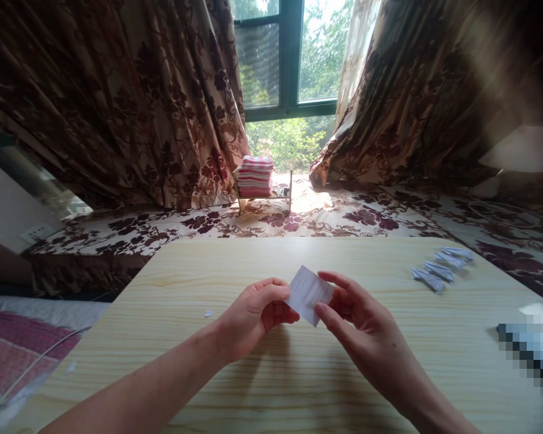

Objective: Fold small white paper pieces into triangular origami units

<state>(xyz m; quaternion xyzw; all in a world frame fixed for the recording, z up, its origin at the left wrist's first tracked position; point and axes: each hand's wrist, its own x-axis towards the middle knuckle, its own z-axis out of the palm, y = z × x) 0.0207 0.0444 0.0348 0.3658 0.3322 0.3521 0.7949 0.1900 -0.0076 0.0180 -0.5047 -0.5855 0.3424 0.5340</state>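
Observation:
A small square of white paper [308,294] is held up above the wooden table, tilted so that one corner points up. My left hand [265,313] pinches its left corner between thumb and fingers. At its right side, my right hand [350,310] has the thumb on the lower right edge and the fingers behind the right corner. Faint marks show on the paper; whether it is folded in layers I cannot tell. Folded paper pieces [434,276], several of them, lie in a slanting row on the table at the back right.
The pale wood-grain table [199,374] ends before a floral-covered ledge [185,226]. A small scrap of paper [209,313] lies left of my hands. On the ledge, a small rack [291,193] bears striped folded cloths [256,176]. A blurred-out object [531,349] sits at the right edge.

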